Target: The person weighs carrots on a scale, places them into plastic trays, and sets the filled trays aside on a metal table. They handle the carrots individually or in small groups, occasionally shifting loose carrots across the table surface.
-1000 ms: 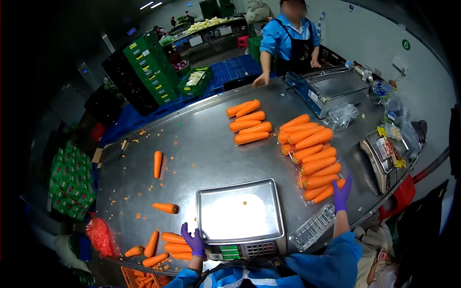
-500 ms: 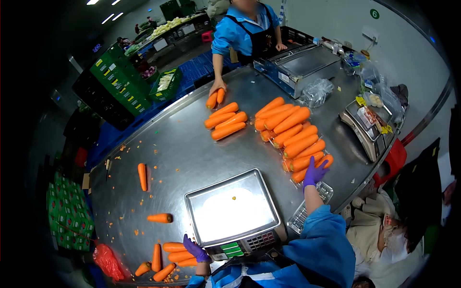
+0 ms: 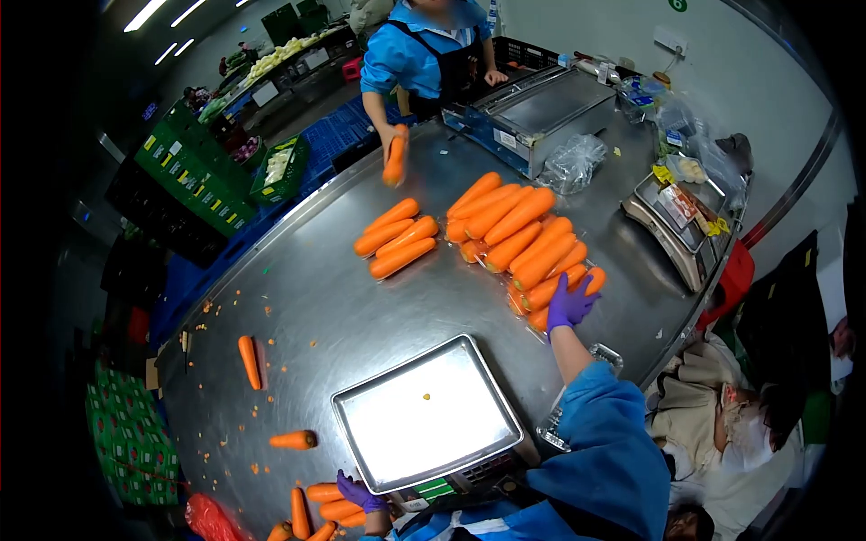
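Note:
My right hand (image 3: 568, 305), in a purple glove, lies with fingers spread over the near end of a pile of carrots (image 3: 523, 221). Clear plastic shows beneath some of them. Close to that wrist, a clear plastic tray (image 3: 606, 358) is partly covered by my sleeve. My left hand (image 3: 361, 492), also gloved in purple, is open by the left corner of the weighing scale (image 3: 356, 417), beside loose carrots (image 3: 327, 492). Only a small yellowish scrap (image 3: 427, 397) sits on the scale's pan.
Across the steel table (image 3: 307, 298), a co-worker's hand (image 3: 390, 135) holds up carrots (image 3: 394, 164) above a smaller carrot group (image 3: 397, 239). A wrapping machine (image 3: 532, 117), crumpled plastic (image 3: 570, 162) and a second scale (image 3: 672, 221) stand toward the right. Single carrots (image 3: 250, 362) and peel bits lie left.
The carrot pile has slid farther from me under my right hand. The co-worker's hand has raised its carrots off the table. My left hand stays by the scale; the view has shifted slightly.

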The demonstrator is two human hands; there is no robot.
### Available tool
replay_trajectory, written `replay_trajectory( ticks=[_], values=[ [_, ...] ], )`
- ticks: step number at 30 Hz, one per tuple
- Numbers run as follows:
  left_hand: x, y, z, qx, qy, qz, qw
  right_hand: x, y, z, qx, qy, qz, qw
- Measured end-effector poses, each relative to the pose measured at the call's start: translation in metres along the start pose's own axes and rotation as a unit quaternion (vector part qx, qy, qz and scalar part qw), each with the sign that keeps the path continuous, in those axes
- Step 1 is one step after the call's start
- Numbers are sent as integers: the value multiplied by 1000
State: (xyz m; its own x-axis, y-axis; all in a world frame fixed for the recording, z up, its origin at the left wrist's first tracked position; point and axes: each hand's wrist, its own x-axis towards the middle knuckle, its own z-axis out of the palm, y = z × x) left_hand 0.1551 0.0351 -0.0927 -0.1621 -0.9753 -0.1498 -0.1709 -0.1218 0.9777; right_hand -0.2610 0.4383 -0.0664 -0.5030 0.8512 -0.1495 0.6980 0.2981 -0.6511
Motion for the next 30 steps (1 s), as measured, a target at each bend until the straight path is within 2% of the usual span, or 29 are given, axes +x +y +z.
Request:
replay_trajectory(
  ticks=[4,5,8,9,10,12,18,21,23,24,26,28,30],
  values=[
    [27,-8,-10,27,26,-4,999,-2,-24,12,2,-16,10,1000],
    [21,10,-4,29,39,-16,999,-1,-29,18,7,-13,10,1000],
    [48,-1,-12,43,27,23,998,1,-48,32,0,-19,19,1000],
    [46,6,-11,34,29,-13,999,0,-56,35,6,-20,21,1000],
    [43,12,-7,30,27,-7,999,-1,-64,38,3,-21,21,1000],
    [45,18,-2,0,43,-73,996,-4,-77,44,6,-23,22,999],
    [54,17,-12,-3,50,-87,995,-1,-105,77,-12,-24,26,999],
    [50,21,-19,-10,50,-88,995,0,-97,72,-2,-81,3,997],
    [48,22,-22,-17,43,-88,995,1,-76,66,69,-106,-60,990],
    [46,21,-23,-24,38,-88,995,-4,-61,65,68,-100,-59,991],
    [44,22,-20,-36,23,-85,995,-11,-23,56,47,-107,-269,956],
    [50,22,-16,-43,3,-80,996,-33,18,17,59,-136,-397,906],
    [65,27,-10,-52,-58,-69,995,-73,44,-75,27,-177,-419,890]
  ],
)
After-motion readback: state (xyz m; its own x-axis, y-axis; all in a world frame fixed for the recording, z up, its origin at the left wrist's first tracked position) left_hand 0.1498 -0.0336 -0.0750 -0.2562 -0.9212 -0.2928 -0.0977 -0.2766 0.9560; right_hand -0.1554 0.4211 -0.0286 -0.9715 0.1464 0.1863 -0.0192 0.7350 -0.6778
